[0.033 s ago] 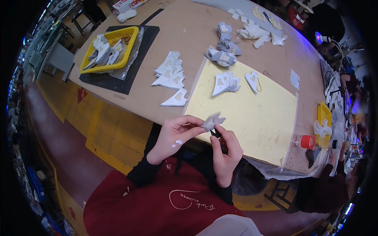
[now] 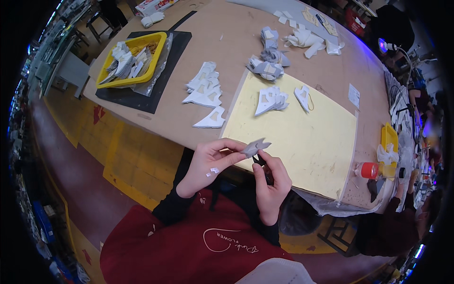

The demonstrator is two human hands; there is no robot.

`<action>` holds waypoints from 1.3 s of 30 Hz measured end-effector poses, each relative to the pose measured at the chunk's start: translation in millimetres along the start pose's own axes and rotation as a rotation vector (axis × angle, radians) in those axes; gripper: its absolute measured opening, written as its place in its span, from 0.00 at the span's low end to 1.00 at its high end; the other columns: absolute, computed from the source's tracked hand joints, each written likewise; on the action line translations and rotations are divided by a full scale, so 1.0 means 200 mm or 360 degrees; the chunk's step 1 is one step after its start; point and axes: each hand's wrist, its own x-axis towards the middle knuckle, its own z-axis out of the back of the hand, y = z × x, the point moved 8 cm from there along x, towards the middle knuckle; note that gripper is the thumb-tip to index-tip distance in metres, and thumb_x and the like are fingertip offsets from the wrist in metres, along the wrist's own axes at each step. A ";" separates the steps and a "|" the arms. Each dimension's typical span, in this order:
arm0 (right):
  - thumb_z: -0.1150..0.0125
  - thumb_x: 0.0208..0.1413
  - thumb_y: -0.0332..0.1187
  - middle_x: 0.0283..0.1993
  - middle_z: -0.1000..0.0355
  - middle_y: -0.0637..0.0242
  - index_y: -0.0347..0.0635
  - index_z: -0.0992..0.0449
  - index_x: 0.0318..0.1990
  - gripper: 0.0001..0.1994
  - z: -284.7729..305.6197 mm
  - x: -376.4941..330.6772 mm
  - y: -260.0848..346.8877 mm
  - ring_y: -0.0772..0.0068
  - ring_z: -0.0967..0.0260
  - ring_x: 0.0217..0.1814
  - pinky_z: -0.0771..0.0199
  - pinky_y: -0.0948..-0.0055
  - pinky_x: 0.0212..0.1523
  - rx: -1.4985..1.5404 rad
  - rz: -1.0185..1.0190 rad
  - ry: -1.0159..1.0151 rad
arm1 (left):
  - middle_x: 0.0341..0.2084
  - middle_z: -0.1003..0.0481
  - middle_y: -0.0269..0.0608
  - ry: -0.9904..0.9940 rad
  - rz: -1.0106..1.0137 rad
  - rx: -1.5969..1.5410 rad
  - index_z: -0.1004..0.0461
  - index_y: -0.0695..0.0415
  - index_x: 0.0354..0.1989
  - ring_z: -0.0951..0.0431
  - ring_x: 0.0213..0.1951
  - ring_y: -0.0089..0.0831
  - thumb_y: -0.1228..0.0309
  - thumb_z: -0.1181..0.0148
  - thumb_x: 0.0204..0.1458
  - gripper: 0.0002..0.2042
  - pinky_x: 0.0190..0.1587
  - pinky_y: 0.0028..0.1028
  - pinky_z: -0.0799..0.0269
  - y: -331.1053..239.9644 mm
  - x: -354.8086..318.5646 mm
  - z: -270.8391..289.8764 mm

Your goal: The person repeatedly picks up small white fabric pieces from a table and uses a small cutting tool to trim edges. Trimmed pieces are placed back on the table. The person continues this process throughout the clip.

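In front of my waist, at the table's near edge, my left hand (image 2: 210, 163) pinches a small grey cut piece (image 2: 256, 147) with notched edges between thumb and fingertips. My right hand (image 2: 273, 184) is closed around small black snips (image 2: 257, 161), whose tip is at the piece's lower edge. Most of the snips is hidden by my fingers. Small white stickers (image 2: 214, 170) are on the back of my left hand. Beyond my hands, a fanned stack of white cut pieces (image 2: 271, 101) lies on a yellow sheet (image 2: 302, 142), beside a single white piece (image 2: 301, 98) with a thin loop.
White cut pieces (image 2: 203, 90) overlap left of the sheet. A yellow basket (image 2: 158, 57) holding more pieces rests on a black mat (image 2: 146, 102). Grey bundles (image 2: 267, 68) and white scraps (image 2: 305, 39) lie farther back. A red-lidded jar (image 2: 368, 170) stands near the right edge.
The grey piece has shifted very slightly and looks sharper now. Both hands keep their places and their hold.
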 end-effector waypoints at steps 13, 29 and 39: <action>0.33 0.49 0.20 0.32 0.27 0.61 0.35 0.22 0.45 0.14 0.04 -0.09 0.12 0.73 0.33 0.26 0.33 0.78 0.29 0.0049 0.0133 -0.0085 | 0.37 0.23 0.41 -0.0049 -0.0180 -0.0070 0.31 0.62 0.41 0.22 0.42 0.24 0.88 0.37 0.48 0.14 0.48 0.23 0.24 -0.08 -0.14 -0.03; 0.34 0.50 0.20 0.32 0.27 0.63 0.34 0.23 0.46 0.14 0.00 -0.21 0.26 0.78 0.35 0.27 0.34 0.80 0.29 0.0223 0.0222 -0.0043 | 0.36 0.24 0.38 -0.0055 -0.0456 -0.0063 0.34 0.59 0.38 0.21 0.43 0.25 0.85 0.38 0.53 0.11 0.49 0.24 0.24 -0.19 -0.36 -0.01; 0.31 0.50 0.23 0.31 0.32 0.70 0.36 0.24 0.47 0.15 -0.10 -0.19 0.25 0.82 0.40 0.27 0.39 0.81 0.28 0.0546 0.0271 0.0106 | 0.36 0.25 0.36 -0.0174 -0.0446 0.0033 0.33 0.60 0.41 0.23 0.42 0.21 0.84 0.38 0.53 0.12 0.47 0.22 0.25 -0.18 -0.38 0.08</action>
